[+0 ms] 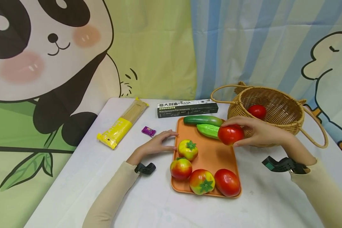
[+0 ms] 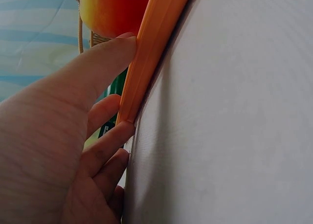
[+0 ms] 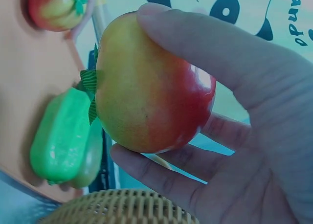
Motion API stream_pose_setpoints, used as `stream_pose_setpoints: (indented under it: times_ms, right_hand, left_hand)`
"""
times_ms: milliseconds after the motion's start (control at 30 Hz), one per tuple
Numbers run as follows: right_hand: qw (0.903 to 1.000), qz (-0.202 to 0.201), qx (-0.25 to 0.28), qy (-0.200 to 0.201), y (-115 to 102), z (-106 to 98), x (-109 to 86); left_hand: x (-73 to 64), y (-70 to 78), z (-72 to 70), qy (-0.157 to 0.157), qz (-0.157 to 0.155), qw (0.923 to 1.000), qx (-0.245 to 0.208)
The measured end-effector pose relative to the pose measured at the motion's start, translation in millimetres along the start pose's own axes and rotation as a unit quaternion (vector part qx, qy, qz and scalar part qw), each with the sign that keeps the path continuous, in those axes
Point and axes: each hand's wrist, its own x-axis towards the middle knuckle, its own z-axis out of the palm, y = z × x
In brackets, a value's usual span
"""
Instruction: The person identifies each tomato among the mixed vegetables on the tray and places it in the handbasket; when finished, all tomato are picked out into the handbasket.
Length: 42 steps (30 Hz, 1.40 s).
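My right hand (image 1: 253, 129) grips a red-and-yellow toy tomato (image 1: 230, 135) between thumb and fingers, over the right side of the orange tray (image 1: 211, 155). In the right wrist view, the tomato's green leaf top (image 3: 89, 89) faces away from the palm. My left hand (image 1: 161, 142) touches the tray's left rim with extended fingers and thumb. Along the tray's left and near sides lie a yellow tomato (image 1: 188, 150), two red-yellow tomatoes (image 1: 181, 168) and a red one (image 1: 227, 182). A dark green cucumber (image 1: 202, 120) and a light green one (image 1: 207, 130) lie at its far end.
A wicker basket (image 1: 290, 122) with loop handles stands at the right, holding a red tomato (image 1: 257, 111). Behind the tray lies a black-and-white pasta box (image 1: 187, 109). A yellow noodle packet (image 1: 122, 123) and a small purple wrapped piece (image 1: 148, 131) lie to the left.
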Motion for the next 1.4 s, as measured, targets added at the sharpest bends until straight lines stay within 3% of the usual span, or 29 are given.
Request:
stream_pose_setpoints:
  times_ms: [233, 567, 833, 1133, 1400]
  right_hand:
    - [0.9986, -0.042, -0.027, 0.02, -1.8, -10.7, -1.5]
    - [0.9986, -0.011, -0.026, 0.045, -6.7, -30.9, -6.6]
    - [0.9965, -0.01, -0.017, 0.081, -2.7, -47.6, -8.8]
    - [0.9919, 0.056, -0.007, 0.114, -0.7, -56.8, -15.5]
    - [0.9901, 0.017, -0.024, 0.137, 6.3, -61.6, -17.5]
  left_hand:
    - [0.6, -0.9, -0.1, -0.002, -0.004, 1.0, 0.003]
    - [0.0, 0.6, -2.1, -0.002, -0.004, 1.0, 0.003]
    - [-0.5, 3.0, -4.7, 0.0, -0.002, 1.0, 0.003]
    - [-0.1, 3.7, -4.6, -0.001, -0.004, 1.0, 0.003]
    - [-0.1, 3.3, -1.5, -0.001, -0.004, 1.0, 0.001]
